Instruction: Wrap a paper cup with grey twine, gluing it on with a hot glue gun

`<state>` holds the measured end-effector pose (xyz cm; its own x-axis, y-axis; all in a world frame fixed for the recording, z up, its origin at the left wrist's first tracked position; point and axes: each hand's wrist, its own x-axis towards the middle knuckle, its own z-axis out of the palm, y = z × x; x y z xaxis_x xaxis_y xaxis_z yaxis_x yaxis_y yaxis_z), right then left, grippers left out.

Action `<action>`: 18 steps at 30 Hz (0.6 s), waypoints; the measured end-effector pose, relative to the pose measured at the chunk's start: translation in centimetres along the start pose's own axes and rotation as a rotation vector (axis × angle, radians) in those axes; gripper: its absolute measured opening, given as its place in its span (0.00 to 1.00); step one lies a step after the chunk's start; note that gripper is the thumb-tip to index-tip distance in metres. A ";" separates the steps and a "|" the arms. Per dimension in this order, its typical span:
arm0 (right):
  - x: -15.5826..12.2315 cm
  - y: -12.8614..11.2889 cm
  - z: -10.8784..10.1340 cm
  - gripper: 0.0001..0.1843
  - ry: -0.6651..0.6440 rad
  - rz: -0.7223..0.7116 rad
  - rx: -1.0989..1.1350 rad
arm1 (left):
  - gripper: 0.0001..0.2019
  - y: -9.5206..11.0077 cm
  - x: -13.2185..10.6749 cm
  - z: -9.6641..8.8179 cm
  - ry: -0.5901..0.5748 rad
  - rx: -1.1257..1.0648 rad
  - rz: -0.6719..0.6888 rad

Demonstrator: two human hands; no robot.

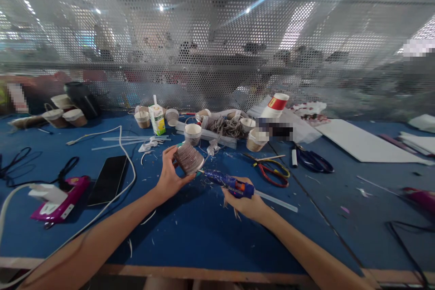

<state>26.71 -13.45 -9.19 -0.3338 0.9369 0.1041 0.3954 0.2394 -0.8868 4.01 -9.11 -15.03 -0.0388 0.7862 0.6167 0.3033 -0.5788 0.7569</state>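
Observation:
My left hand (170,176) grips a small paper cup (189,158) wound with brown cord, tilted on its side above the table. My right hand (246,201) is wrapped round a blue hot glue gun (227,182), with a clear glue stick (277,200) sticking out of its back end. The gun's nozzle is at the cup's rim, close to my left thumb; whether it touches cannot be made out. Beyond the cup stands a small bucket-like cup (193,133) with a handle, and a heap of grey-brown cord (227,128) lies to its right.
Scissors with red and yellow handles (272,172) and dark blue scissors (314,160) lie to the right. A phone (108,180), a purple power strip (63,199) and a white cable (131,163) are at left. A juice carton (157,119) stands before the perforated metal screen (210,54).

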 end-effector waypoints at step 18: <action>0.0 0.9 0.1 0.17 0.100 0.064 0.017 | 0.39 -0.2 -0.1 0.1 0.007 0.000 0.055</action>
<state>26.99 -13.21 -9.97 -0.2211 0.9710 0.0908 0.3984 0.1749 -0.9004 4.03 -9.02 -15.24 -0.0286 0.7516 0.6590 0.3054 -0.6212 0.7217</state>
